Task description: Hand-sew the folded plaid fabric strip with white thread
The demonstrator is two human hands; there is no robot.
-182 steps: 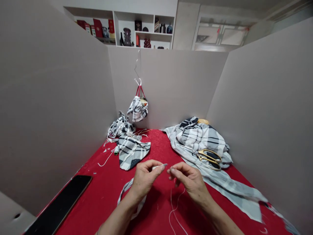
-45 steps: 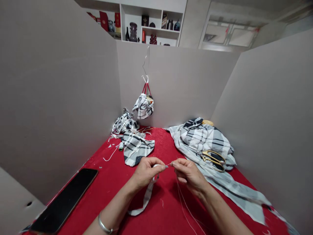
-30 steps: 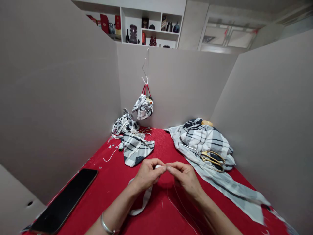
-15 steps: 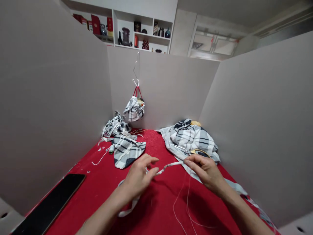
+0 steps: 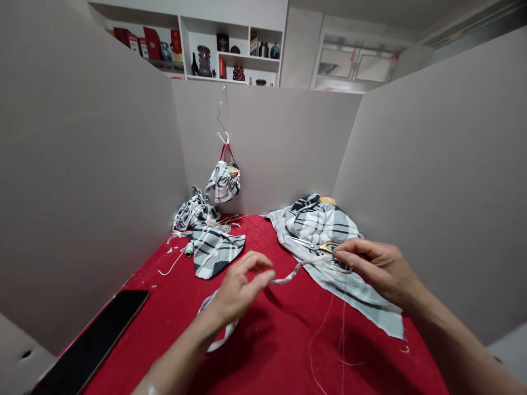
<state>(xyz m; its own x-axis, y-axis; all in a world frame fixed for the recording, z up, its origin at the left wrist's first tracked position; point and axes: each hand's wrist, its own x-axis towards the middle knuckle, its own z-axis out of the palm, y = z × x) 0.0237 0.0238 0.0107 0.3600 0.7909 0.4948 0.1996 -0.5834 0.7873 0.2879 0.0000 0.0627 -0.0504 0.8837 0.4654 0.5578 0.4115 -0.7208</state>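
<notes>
Between my hands stretches a narrow pale fabric strip, slightly twisted, its other part looping down behind my left wrist. My right hand pinches the strip's end, in front of the scissors' handles. My left hand has thumb and fingers closed around the strip lower down. Loose white thread hangs below my right hand onto the red cloth. Scissors with yellowish handles lie on the plaid fabric heap just beyond my right hand, partly covered by it.
A plaid pouch hangs by red cords from a hook on the back panel. Plaid scraps and a thread spool lie at left. A black phone rests at front left. Grey panels enclose three sides.
My right hand has moved right with the strip's end, drawing more strip out between the hands. My left hand stays near its place. The view has shifted slightly.
</notes>
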